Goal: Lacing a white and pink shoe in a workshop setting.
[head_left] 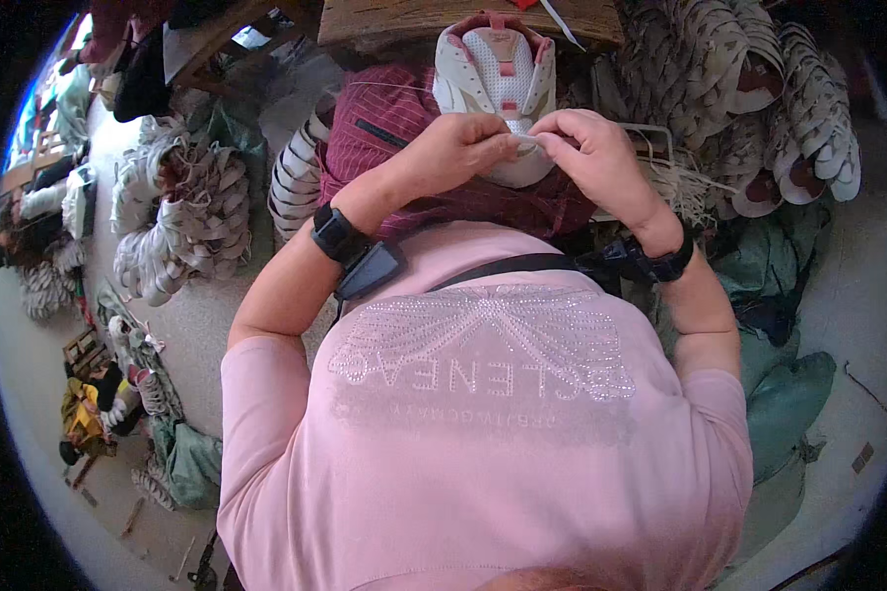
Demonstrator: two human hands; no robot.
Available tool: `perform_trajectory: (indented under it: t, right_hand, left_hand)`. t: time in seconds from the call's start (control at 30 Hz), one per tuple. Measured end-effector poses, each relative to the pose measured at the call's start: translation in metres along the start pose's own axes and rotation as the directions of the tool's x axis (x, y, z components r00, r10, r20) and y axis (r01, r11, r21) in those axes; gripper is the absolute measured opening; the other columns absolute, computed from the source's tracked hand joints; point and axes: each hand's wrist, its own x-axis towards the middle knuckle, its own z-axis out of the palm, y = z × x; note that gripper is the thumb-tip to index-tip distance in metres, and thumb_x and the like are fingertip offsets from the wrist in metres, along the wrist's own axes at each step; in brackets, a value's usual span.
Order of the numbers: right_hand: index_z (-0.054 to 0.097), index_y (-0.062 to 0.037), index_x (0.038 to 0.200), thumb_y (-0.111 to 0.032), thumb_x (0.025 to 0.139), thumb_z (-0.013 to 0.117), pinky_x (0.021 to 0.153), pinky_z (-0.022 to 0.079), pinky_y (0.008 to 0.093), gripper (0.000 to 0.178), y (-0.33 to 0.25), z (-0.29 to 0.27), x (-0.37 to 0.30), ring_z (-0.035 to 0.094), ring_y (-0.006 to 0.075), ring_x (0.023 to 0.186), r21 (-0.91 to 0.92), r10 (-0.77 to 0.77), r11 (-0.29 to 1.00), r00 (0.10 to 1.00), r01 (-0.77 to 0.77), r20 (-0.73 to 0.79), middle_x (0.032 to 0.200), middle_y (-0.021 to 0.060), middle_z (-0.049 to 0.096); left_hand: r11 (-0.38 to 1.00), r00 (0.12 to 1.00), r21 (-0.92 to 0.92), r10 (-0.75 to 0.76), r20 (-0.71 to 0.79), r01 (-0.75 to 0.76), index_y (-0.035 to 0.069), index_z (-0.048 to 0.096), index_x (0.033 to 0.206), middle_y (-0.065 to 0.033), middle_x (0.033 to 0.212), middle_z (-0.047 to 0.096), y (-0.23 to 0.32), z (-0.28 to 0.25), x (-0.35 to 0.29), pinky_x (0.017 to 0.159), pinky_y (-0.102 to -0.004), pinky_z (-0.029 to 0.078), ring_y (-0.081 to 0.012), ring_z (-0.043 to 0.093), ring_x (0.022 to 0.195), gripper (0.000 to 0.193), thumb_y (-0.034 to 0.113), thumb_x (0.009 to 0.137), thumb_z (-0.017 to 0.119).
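A white shoe upper (453, 84) with beige side panels, eyelet rows and pink lining rests on my lap, its opening toward the wooden bench. My left hand (468, 153) is closed in a pinch at the lower end of the eyelets. From the other side my right hand (591, 158) pinches too, thumb and forefinger together. A short stretch of white shoelace (526, 139) shows between the two sets of fingertips, over the tongue. My fingers cover part of the front of the upper.
The wooden bench (394, 25) stands just ahead. White laces (680, 182) hang to my right, below stacked shoe uppers (808, 118). More bundled uppers (182, 217) are on the left. Green sacks (784, 379) lie at my right side.
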Motion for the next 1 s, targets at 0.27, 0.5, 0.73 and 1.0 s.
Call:
perform_trajectory:
  t: [0.27,0.5,0.73,1.0]
  right_hand:
    - [0.070,-0.0035,0.092,-0.016,0.083,0.066,0.076,0.049,0.0347,0.016,0.009,0.004,0.008,0.064,0.0276,0.082,-0.036,-0.117,0.993,0.989,0.114,-0.087,0.089,0.0128,0.067]
    - [0.070,-0.0057,0.090,-0.017,0.082,0.067,0.075,0.050,0.0336,0.015,0.021,0.009,0.014,0.066,0.0273,0.084,0.013,0.042,0.999,0.973,-0.040,-0.228,0.086,0.0129,0.068]
    - [0.064,-0.0049,0.094,-0.015,0.084,0.066,0.070,0.049,0.0365,0.014,0.024,0.014,0.015,0.061,0.0311,0.079,-0.336,-0.129,0.939,0.982,0.075,-0.140,0.088,0.0117,0.061]
    - [0.062,-0.0058,0.090,-0.021,0.084,0.065,0.073,0.051,0.0447,0.017,0.011,0.008,0.004,0.062,0.0344,0.085,-0.567,-0.082,0.824,0.987,-0.010,-0.136,0.089,0.0138,0.061]
  left_hand:
    - [0.992,1.000,-0.120,-0.027,-0.016,0.025,0.001,0.065,0.100,0.0032,0.075,0.056,-0.004,0.000,0.003,0.060,-0.0225,0.042,-0.0064,0.048,0.067,0.025,0.024,0.098,0.058]
    - [0.932,0.895,0.257,0.328,-0.303,-0.255,0.006,0.068,0.111,-0.0043,0.093,0.054,-0.023,-0.011,0.015,0.069,-0.0247,0.045,-0.0126,0.053,0.081,0.025,0.010,0.086,0.071]
    - [0.884,0.898,0.383,0.373,-0.234,-0.268,0.011,0.071,0.110,-0.0042,0.086,0.049,-0.025,-0.013,0.017,0.068,-0.0262,0.045,-0.0162,0.051,0.076,0.026,0.008,0.084,0.071]
    - [0.901,0.904,0.352,0.350,-0.247,-0.253,0.011,0.071,0.108,-0.0043,0.086,0.048,-0.023,-0.012,0.018,0.068,-0.0271,0.046,-0.0159,0.050,0.076,0.025,0.008,0.084,0.071]
